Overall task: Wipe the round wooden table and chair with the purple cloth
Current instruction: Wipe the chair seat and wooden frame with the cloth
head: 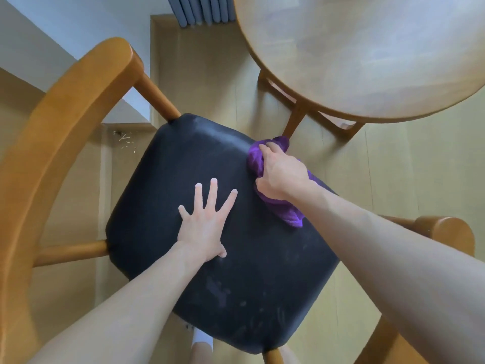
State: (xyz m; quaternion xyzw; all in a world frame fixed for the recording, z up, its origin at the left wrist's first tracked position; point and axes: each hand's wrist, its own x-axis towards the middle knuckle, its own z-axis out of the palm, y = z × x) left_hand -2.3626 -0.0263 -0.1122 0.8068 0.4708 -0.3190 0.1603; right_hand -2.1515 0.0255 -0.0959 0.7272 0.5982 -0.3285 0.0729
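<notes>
The likeliest slip is at the edge of the seat (183, 164). The purple cloth (282, 206) sits bunched at the seat's right rim, part of it apparently over the side, so a stroke pushed outward could carry it off the cushion and leave the hand rubbing on air or on the floor side of the frame. A bunched cloth also wipes a narrow strip; the pale smudges near the front of the seat could easily be missed unless the strokes overlap. The chair (52, 122) itself may skid or rock on the smooth floor (393, 179) if the wiping hand pushes sideways harder than the other hand presses down. The table (367, 48) stands near, its leg just beyond the cloth — a long stroke could knock knuckles against it.

The right hand (282, 172) is clenched around the cloth, fingers curled over a gathered wad and pressing it against the seat's right edge; a loose tail of cloth trails out toward the wrist. The left hand (204, 222) holds nothing — it lies flat on the middle of the seat with fingers spread wide, palm down, apparently steadying the chair.
</notes>
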